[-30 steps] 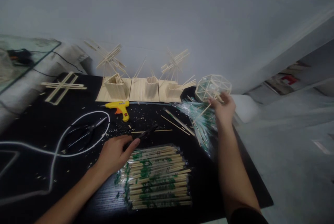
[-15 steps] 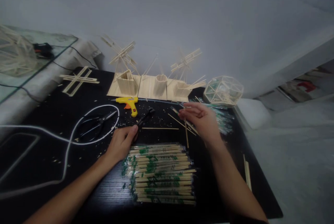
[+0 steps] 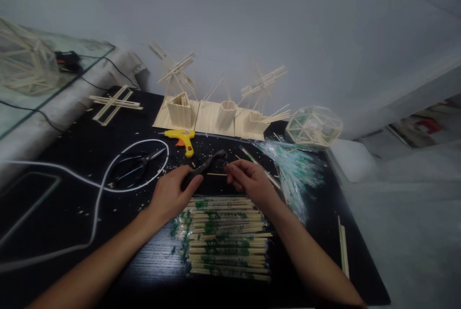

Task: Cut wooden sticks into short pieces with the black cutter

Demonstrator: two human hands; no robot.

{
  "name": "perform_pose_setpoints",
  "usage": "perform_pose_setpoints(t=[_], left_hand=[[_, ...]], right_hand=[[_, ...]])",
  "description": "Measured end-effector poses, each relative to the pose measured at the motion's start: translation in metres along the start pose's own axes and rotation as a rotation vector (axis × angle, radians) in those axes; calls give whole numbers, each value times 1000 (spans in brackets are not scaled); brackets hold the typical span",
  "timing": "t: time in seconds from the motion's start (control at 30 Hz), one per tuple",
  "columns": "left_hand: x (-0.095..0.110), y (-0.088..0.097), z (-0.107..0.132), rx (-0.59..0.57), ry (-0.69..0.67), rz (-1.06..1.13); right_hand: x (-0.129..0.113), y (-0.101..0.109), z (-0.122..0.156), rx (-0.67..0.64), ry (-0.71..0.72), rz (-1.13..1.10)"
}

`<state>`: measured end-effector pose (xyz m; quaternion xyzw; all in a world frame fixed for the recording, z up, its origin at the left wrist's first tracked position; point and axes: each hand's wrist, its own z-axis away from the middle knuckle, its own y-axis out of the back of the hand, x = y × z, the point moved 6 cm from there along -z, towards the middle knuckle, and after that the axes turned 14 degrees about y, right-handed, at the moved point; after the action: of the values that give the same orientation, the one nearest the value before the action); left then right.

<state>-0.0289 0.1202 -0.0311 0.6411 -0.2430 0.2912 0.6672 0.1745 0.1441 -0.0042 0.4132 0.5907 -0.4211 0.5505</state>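
My left hand [image 3: 175, 186] is closed around the handle of a black pliers-like tool [image 3: 211, 160], whose head points away to the right. Just right of that head, my right hand [image 3: 248, 177] is closed in a pinch; whatever its fingertips hold is too small or hidden to make out. Below both hands lies a row of chopsticks in clear, green-printed wrappers [image 3: 226, 242]. A loose thin stick [image 3: 216, 174] lies between the hands, and longer sticks [image 3: 261, 167] rest beyond the right hand.
A yellow glue gun [image 3: 185, 141], scissors [image 3: 144, 162] and a white cable [image 3: 104, 179] lie to the left. Stick-built models on wooden bases [image 3: 216, 119] stand at the back. Crumpled wrappers [image 3: 295, 165] and a faceted stick frame [image 3: 313, 126] are at the right.
My right hand has moved left and closer to the tool's head. The thin stick that hung from its fingers is no longer visible. More of the wrapper pile shows now.
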Motion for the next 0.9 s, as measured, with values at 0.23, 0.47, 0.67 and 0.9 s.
perform_pose_setpoints(t=[0.23,0.47,0.67,0.9], left_hand=[[3,-7,5,82,-83,-211],[10,-7,7,148,-120,-373],[9,-5,8,168,-94,-413],[9,-8,7,131,-94,-392]], right_hand=[[6,-6,2,-31,21,7],[4,-7,5,-22,21,65],[7,-7,5,37,-10,-18],[10,-6,3,80,-37,-79]])
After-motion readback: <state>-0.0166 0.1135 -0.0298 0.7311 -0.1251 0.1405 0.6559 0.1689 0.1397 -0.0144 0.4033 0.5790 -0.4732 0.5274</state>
